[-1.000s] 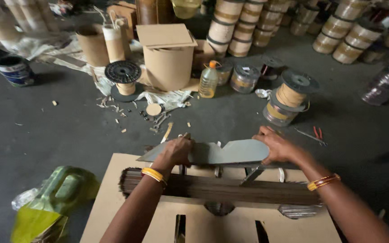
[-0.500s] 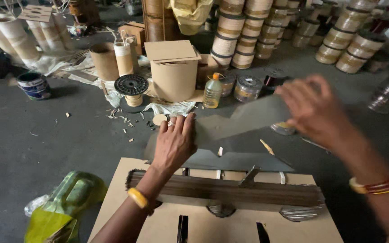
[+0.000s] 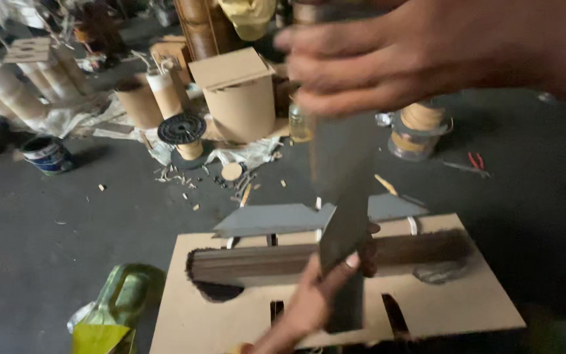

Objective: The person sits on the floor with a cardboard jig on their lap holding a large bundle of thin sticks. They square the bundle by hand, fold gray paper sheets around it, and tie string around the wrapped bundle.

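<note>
A dark grey flat sheet (image 3: 343, 196) stands on edge, nearly upright, above a tan cardboard board (image 3: 440, 301) with cut slots. My left hand (image 3: 309, 303) pinches the sheet's lower end from below. My right hand (image 3: 394, 56), big and blurred at the top of the view, curls around its upper end. A second grey pointed sheet (image 3: 270, 219) lies flat at the board's far edge. A dark brown ridge of stacked strips (image 3: 263, 261) runs across the board, behind the held sheet.
On the dark floor beyond stand a round cardboard box with a square lid (image 3: 237, 98), a black spool (image 3: 181, 131), cardboard tubes (image 3: 140, 101), a paint tin (image 3: 46, 154), a small bottle (image 3: 299, 124), tape rolls (image 3: 417, 128) and red pliers (image 3: 474, 160). A yellow-green jerrycan (image 3: 122, 301) lies at the board's left.
The grey sheet, held flat over the board's far edge a second ago, has been lifted and turned upright. My right hand rose toward the camera, and my left hand dropped to the sheet's lower end.
</note>
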